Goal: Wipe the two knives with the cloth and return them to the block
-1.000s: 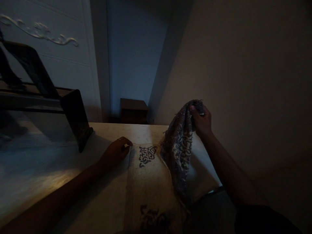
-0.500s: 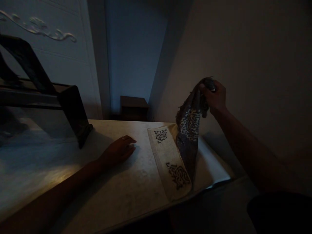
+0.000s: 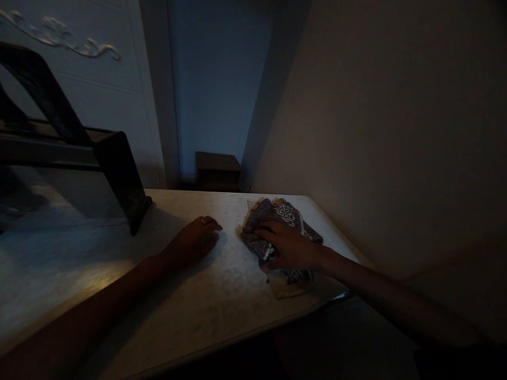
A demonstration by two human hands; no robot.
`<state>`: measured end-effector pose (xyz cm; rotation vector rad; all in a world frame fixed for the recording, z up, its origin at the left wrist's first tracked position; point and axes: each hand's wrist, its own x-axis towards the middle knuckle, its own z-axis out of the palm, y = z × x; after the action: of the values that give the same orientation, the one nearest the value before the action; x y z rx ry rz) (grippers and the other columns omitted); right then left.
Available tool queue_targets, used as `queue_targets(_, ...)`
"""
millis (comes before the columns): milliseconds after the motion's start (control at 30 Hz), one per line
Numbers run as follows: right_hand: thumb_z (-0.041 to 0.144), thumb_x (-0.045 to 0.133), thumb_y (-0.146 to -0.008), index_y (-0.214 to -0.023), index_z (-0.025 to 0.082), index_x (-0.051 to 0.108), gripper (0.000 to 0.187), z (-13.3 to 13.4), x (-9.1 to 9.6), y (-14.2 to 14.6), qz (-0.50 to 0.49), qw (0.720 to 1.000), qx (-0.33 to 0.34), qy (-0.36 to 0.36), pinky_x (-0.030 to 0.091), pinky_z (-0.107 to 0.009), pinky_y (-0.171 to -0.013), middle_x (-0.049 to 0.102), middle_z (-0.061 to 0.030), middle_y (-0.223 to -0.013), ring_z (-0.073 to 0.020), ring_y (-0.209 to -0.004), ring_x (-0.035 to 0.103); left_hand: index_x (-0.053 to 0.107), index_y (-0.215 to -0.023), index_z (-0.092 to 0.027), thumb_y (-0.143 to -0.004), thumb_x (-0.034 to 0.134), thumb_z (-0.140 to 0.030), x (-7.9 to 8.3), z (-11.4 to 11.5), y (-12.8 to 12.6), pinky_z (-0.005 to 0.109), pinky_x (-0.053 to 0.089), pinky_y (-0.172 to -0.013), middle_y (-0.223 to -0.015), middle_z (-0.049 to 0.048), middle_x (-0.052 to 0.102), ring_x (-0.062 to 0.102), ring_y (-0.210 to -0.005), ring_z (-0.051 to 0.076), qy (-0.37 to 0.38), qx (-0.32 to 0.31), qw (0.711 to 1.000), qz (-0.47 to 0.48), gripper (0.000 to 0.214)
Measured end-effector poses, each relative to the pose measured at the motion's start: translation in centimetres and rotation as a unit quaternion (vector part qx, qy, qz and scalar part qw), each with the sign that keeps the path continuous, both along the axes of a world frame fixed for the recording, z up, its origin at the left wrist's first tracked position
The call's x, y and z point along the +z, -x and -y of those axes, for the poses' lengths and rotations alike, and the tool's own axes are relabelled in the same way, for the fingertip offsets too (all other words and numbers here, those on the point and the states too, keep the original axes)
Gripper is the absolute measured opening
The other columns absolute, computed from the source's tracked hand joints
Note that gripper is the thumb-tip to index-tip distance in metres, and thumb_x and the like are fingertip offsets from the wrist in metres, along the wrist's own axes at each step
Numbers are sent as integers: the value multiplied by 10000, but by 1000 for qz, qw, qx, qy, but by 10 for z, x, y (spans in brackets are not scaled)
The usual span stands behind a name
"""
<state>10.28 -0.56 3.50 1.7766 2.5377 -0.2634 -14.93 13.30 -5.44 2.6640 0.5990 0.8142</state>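
Note:
A patterned cloth (image 3: 259,211) lies bunched on the right part of the white tabletop (image 3: 190,322). Its dark purplish-grey side faces up with pale scroll designs, and a cream part with a dark design shows below. My right hand (image 3: 291,245) presses down on the cloth from the right, fingers bent over the folds and gripping them; some fingertips are hidden in the fabric. To the left of the cloth and apart from it, my left hand (image 3: 196,237) rests on the tabletop, holding nothing, a ring on one finger and the fingers loosely stretched out.
On the left of the table stands a black-framed object (image 3: 119,169) with a sloping bar and clear panel. A brown wooden box-like piece (image 3: 217,163) sits beyond the far edge. A wall (image 3: 376,158) runs along the right, and a white panel with scroll moulding (image 3: 95,47) rises behind.
My right hand has come down and left with the cloth, which hung raised and now lies bunched over the cream part on the table. My left hand stays in place.

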Motion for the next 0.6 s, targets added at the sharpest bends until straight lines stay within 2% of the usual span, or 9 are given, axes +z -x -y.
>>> queue_targets(67,608,765,-648,-1481,135,295,1068,7,-1,-1,13,999,-30,38,212,-549,-1126,210,-213,-1539,-388,-1417,163,653,-1059,-126,-881,446,-249,1,1,0,414,497,-896,-1061,137,637,584,-1008,253,-2,-1,1000,1,299)
queue_targets(133,689,748,-592,-1524,158,136,1235,13,-1,-3,21,992,-57,114,141,-637,-1110,48,-203,-1574,-433,-1427,11,659,-1048,-134,-874,452,-249,2,1,-1,414,501,-890,-1054,132,643,588,-1000,252,4,1,1000,3,294)
queue_targets(200,706,772,-521,-1527,167,18,1367,18,0,-6,26,982,-57,177,91,-680,-1091,-49,-195,-1572,-455,-1412,-74,660,-1049,-141,-872,457,-259,3,1,-1,415,502,-887,-1054,127,646,590,-1001,252,9,3,1000,4,294)
queue_targets(267,678,799,-495,-1517,164,-51,1426,23,1,-11,33,977,-43,206,47,-689,-1085,-110,-195,-1561,-456,-1400,-126,659,-1056,-141,-877,454,-278,3,1,0,413,501,-890,-1058,126,644,589,-1005,251,11,3,1000,2,304)
queue_targets(333,628,801,-540,-1507,160,-92,1397,29,3,-18,39,974,-27,222,33,-684,-1087,-140,-195,-1553,-442,-1396,-153,657,-1062,-141,-885,443,-292,2,0,0,408,497,-896,-1063,123,640,587,-1008,248,11,6,1000,-5,316)
queue_targets(433,513,767,-648,-1507,152,-81,1259,41,7,-31,37,973,17,228,42,-631,-1118,-129,-185,-1556,-399,-1410,-143,650,-1076,-151,-893,430,-304,-1,-3,1,399,485,-913,-1079,114,637,579,-1023,242,11,9,1000,-17,324)
queue_targets(500,386,739,-693,-1515,152,-36,1154,51,10,-37,32,974,43,219,74,-579,-1143,-101,-168,-1565,-361,-1425,-115,646,-1075,-154,-891,434,-307,-2,-5,0,396,476,-924,-1083,110,638,576,-1030,239,15,9,1000,-17,320)
queue_targets(600,139,681,-674,-1522,139,82,1038,65,13,-40,35,980,37,193,133,-494,-1166,-12,-147,-1579,-300,-1449,-36,647,-1050,-155,-874,439,-299,-2,-7,-1,392,479,-914,-1067,111,646,587,-1007,235,36,16,999,-12,308)
